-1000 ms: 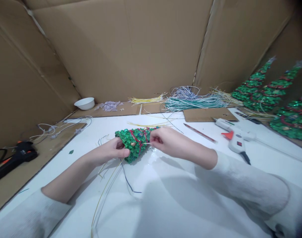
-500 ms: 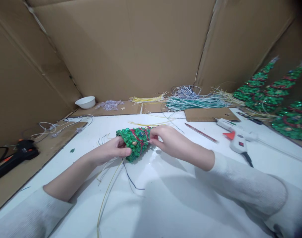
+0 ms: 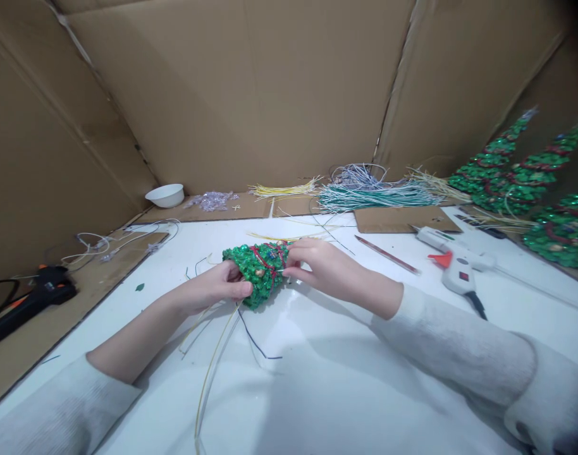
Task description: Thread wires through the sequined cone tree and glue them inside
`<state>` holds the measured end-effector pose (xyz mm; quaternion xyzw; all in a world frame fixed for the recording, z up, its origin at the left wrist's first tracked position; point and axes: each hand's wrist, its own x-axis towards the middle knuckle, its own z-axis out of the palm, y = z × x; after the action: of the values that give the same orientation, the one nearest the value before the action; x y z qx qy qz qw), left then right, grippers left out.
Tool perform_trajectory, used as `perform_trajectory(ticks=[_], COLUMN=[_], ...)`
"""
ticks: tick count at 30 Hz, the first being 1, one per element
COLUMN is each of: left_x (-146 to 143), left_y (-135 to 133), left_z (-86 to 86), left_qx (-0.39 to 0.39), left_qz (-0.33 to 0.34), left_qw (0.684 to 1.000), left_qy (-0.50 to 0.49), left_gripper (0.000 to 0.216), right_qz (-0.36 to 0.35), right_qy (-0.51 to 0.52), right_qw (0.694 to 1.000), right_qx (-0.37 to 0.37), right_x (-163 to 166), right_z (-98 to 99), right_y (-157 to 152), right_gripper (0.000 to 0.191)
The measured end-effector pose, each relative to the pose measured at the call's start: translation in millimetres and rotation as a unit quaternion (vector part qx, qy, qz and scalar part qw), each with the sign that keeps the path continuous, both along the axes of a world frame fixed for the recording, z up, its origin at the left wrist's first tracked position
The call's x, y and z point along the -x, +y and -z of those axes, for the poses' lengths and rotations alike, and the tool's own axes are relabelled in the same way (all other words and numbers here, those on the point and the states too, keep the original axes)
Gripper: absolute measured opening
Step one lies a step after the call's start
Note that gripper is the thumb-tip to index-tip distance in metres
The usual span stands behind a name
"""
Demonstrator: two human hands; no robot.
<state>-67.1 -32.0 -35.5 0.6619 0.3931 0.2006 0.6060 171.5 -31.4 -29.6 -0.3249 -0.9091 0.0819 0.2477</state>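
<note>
A small green Christmas tree (image 3: 257, 268) with red garland and beads lies on its side above the white tabletop. My left hand (image 3: 225, 281) grips it at its wide base, thumb outside and the other fingers partly hidden in the opening. Yellow wires (image 3: 212, 373) and a dark wire (image 3: 253, 341) trail from the base toward me. On the tree's right side, my right hand (image 3: 312, 262) is closed in a pinch on a thin white wire (image 3: 280, 270), whose tip meets the garland. The tree's top is hidden behind this hand.
A white glue gun (image 3: 455, 265) and a pencil (image 3: 387, 254) lie to the right, finished trees (image 3: 530, 170) beyond. Bundled green wires (image 3: 374, 197), yellow wires (image 3: 284, 188), clear plastic pieces (image 3: 213, 201) and a white bowl (image 3: 166, 195) line the back. A black glue gun (image 3: 40, 294) rests at left.
My right hand has shifted slightly left, bringing the white wire's tip closer against the tree. The trailing wires at the base have swung a little to the right.
</note>
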Motion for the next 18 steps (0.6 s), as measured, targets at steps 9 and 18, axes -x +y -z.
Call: perform_trajectory(ticks=[9, 18], left_x=[-4, -4], left_y=[-2, -1], left_z=[-3.3, -4.6], left_qx=[0.011, 0.033], left_qz=[-0.007, -0.007], left_qw=[1.000, 0.999], left_qy=[-0.004, -0.018], left_gripper=[0.073, 0.048], right_qz=[0.125, 0.070], right_qy=[0.119, 0.060], right_qw=[0.971, 0.993], right_qx=[0.165, -0.072], right_x=[12, 11], right_z=[-1.9, 8.0], right_y=[-12, -14], right_gripper=[0.013, 0.012])
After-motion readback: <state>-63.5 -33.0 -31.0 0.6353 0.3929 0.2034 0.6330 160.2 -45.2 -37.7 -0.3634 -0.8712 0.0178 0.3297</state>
